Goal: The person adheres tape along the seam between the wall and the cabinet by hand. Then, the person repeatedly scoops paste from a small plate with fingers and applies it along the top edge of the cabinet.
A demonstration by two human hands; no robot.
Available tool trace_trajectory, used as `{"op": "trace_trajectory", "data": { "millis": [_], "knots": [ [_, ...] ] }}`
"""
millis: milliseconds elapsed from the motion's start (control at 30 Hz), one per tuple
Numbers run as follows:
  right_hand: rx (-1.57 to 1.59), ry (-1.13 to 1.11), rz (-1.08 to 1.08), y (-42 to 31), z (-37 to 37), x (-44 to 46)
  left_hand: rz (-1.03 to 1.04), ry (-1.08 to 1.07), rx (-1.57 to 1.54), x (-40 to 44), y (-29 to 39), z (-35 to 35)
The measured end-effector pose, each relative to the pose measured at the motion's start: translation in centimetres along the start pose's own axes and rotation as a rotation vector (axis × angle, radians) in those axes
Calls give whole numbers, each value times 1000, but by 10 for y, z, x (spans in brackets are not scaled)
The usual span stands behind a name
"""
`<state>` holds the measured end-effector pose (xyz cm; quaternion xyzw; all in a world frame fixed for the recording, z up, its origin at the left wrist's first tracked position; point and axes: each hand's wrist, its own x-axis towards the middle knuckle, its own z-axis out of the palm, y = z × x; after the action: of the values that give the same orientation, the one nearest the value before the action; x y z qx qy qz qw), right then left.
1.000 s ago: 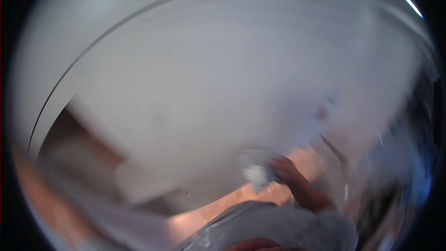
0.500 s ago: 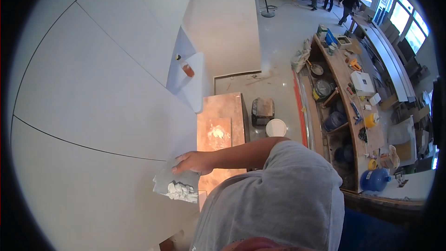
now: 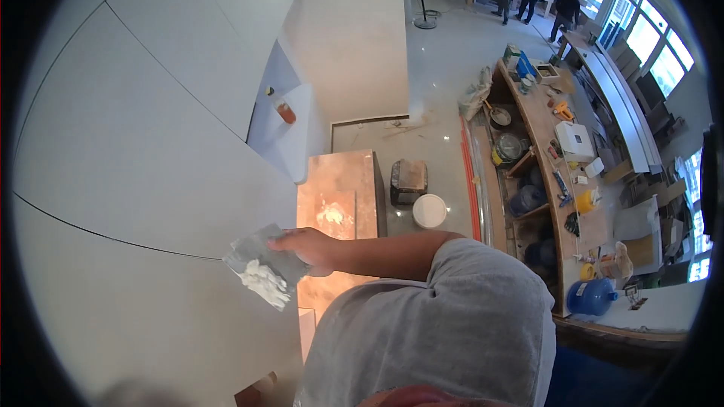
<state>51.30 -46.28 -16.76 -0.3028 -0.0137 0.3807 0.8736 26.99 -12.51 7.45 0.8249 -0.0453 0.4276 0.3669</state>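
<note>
My right hand (image 3: 305, 249) is closed on the edge of a flat grey plate (image 3: 247, 246), with the forearm reaching across from the right. A lump of white, putty-like paste (image 3: 264, 283) clings to the plate. The plate is tilted in front of the white panelled wall (image 3: 143, 181); whether it touches the wall I cannot tell. Just beyond the hand is a dusty wooden surface (image 3: 362, 181), where a small board (image 3: 345, 206) bears more white paste (image 3: 330, 214). My left hand cannot be made out; a dark blur shows at the lower left edge.
A bottle of reddish liquid (image 3: 285, 111) rests on a pale ledge (image 3: 303, 136). A stool (image 3: 409, 181) and a white bucket (image 3: 429, 211) stand on the floor. At right, a cluttered workbench (image 3: 539, 124) holds tools and a blue water jug (image 3: 590, 297). People (image 3: 566, 11) are far back.
My right hand has moved left and slightly up with the plate, which has turned to a steeper slant. The whole view has shifted a little, and a dark blur has appeared at the lower left.
</note>
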Motion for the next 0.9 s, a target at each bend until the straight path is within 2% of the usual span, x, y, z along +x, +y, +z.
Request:
{"op": "trace_trajectory", "data": {
  "millis": [133,167,200,267,300,367,433,600,667,767,867,900],
  "knots": [
    [154,-28,32,5,-1,-12,-107,-422,-371,-34,-38,109],
    [178,-28,40,5,-2,-13,7,-615,-351,-52,-70,146],
    [194,-24,22,2,0,-19,-257,-572,-489,-74,-47,191],
    [224,-20,-11,-7,10,-36,-304,-763,-691,-95,-63,227],
    [212,26,-25,-12,15,-43,-393,-808,-805,-104,-61,239],
    [188,111,-39,-16,21,-55,-501,-819,-782,-117,-55,256],
    [238,89,-84,-4,0,-44,-579,-814,-781,-129,-54,272],
    [239,73,-70,-3,-32,-30,-340,-869,-806,-120,-75,295],
    [282,46,-61,-1,-43,-25,-335,-892,-762,-124,-78,300],
    [249,121,-43,1,-40,-17,-385,-858,-829,-131,-85,310],
    [278,43,-25,0,-34,-13,-280,-884,-675,-128,-93,304],
    [249,8,-14,1,-34,-14,-270,-904,-484,-129,-95,298]
  ]
}}
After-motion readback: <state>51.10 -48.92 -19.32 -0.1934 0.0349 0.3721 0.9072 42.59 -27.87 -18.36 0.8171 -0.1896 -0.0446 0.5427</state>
